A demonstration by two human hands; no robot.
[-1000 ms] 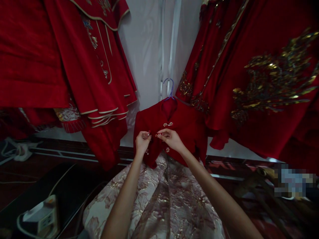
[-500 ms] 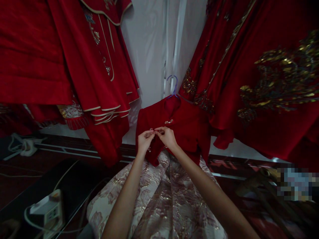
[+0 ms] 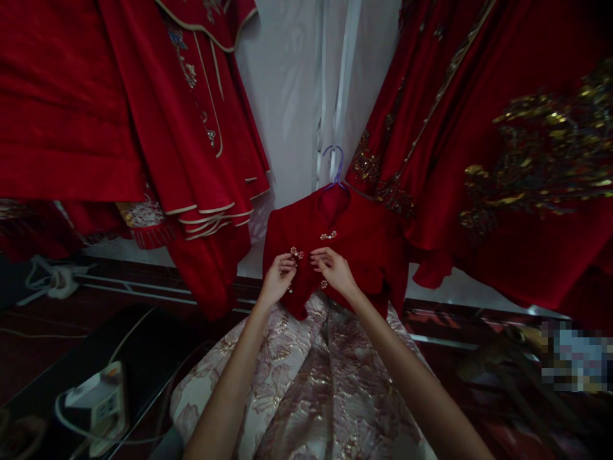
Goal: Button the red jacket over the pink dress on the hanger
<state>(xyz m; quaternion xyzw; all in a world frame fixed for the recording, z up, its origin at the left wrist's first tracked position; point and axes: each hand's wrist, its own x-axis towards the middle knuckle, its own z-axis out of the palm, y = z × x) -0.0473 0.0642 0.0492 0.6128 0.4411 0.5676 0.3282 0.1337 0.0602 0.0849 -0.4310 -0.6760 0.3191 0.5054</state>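
Red jacket (image 3: 366, 227) hangs behind both loosely curled hands (image 3: 278, 278) (image 3: 335, 271), a beaded clasp (image 3: 297, 253) between, grip unclear.

Red jacket (image 3: 368, 246), hanging upright, apparently partly fastened

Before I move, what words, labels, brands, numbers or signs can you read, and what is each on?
None can be read.
Short red jacket: no label or lettering visible.
Power strip: any markings are too small and blurred to read.
Pixelated patch at far right: obscured, so I cannot tell whether it covers text.
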